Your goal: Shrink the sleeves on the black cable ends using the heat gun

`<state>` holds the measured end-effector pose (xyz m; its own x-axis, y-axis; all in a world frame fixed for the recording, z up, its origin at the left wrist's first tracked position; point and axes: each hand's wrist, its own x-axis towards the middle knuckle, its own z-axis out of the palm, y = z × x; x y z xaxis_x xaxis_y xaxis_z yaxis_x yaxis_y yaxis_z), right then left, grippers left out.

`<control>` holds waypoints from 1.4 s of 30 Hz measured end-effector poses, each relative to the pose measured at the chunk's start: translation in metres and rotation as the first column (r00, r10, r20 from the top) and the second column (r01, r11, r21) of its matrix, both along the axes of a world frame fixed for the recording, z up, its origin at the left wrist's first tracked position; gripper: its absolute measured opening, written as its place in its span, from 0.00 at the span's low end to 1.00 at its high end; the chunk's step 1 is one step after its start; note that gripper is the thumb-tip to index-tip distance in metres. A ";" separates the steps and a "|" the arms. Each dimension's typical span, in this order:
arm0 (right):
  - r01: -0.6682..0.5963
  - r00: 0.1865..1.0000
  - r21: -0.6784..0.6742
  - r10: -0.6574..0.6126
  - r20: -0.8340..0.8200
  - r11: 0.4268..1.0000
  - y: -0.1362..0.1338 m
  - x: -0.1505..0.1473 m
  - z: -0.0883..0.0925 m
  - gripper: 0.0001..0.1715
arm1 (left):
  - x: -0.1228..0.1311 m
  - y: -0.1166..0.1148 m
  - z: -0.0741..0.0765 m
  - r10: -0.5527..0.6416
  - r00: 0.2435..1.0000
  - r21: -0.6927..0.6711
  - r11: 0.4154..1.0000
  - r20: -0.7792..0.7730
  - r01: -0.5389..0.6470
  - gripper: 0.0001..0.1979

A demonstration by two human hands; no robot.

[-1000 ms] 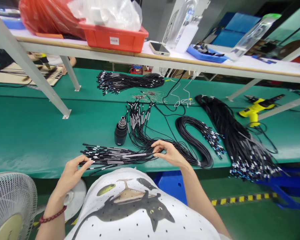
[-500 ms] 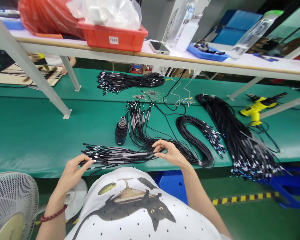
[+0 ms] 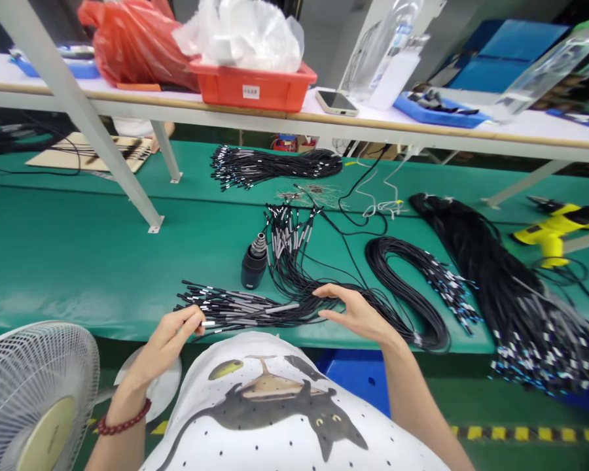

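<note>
Front-left of the stepped-nozzle heat gun (image 3: 254,265), the left hand (image 3: 173,333) is pinching a slim white-banded cable (image 3: 208,323); front-right, the right hand (image 3: 356,313) is arching, loosely parted, beside gray-sleeved black cables (image 3: 267,311).

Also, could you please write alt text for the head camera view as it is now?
A person's left hand pinches a white-marked black cable at the left end of a grey-sleeved cable bundle on a green workbench; the open right hand is farther right along it. A black heat gun stands nozzle-up behind the bundle.
</note>
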<state>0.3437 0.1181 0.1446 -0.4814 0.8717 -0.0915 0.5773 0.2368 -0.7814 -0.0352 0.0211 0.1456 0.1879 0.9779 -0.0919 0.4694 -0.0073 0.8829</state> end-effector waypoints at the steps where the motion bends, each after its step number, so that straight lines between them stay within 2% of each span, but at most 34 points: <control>1: -0.026 0.999 0.024 0.025 0.020 0.999 -0.001 -0.005 0.007 0.19 | 0.005 -0.001 0.005 -0.020 1.000 -0.002 1.000 0.007 0.020 0.20; 4: -0.148 0.989 0.065 0.148 0.009 0.987 -0.012 -0.032 0.033 0.19 | 0.019 -0.003 0.020 -0.064 0.998 0.006 0.998 0.018 0.064 0.20; 7: -0.316 0.945 0.095 0.322 -0.055 0.944 -0.028 -0.068 0.055 0.18 | 0.034 -0.003 0.034 -0.098 0.994 0.023 0.995 0.038 0.097 0.20; 9: -0.417 0.901 0.090 0.425 -0.091 0.904 -0.037 -0.089 0.063 0.19 | 0.043 -0.002 0.043 -0.109 0.993 0.029 0.994 0.046 0.108 0.21; 11: -0.453 0.882 0.069 0.458 -0.106 0.889 -0.042 -0.103 0.065 0.15 | 0.050 -0.001 0.050 -0.106 0.994 0.036 0.994 0.040 0.105 0.21; 14: -0.365 0.923 0.082 0.372 -0.095 0.927 -0.042 -0.109 0.066 0.06 | 0.057 0.002 0.057 -0.095 0.996 0.067 0.993 0.003 0.094 0.20; 17: -0.238 0.960 0.147 0.255 -0.111 0.960 -0.040 -0.106 0.071 0.10 | 0.058 0.005 0.060 -0.093 0.993 0.115 0.988 -0.068 0.100 0.18; 20: -0.153 0.977 0.207 0.180 -0.118 0.966 -0.039 -0.101 0.080 0.11 | 0.056 0.011 0.063 -0.085 0.983 0.176 0.978 -0.161 0.114 0.16; 27: -0.027 0.990 0.333 0.071 -0.119 0.942 -0.027 -0.102 0.095 0.07 | 0.059 0.033 0.075 -0.032 0.976 0.289 0.952 -0.217 0.096 0.19; 35: 0.167 0.982 0.372 -0.120 -0.145 0.913 0.007 -0.105 0.086 0.09 | 0.078 0.070 0.076 0.097 0.967 0.388 0.922 -0.237 0.003 0.22; 42: 0.240 0.966 0.416 -0.175 -0.190 0.877 0.043 -0.113 0.083 0.11 | 0.079 0.110 0.077 0.139 0.958 0.404 0.914 -0.252 -0.026 0.21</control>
<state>0.2306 0.1613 0.2275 -0.2642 0.8896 0.3727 0.5415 0.4565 -0.7059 0.0434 0.1307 0.2223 0.1279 0.9552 0.2670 0.7029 -0.2772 0.6550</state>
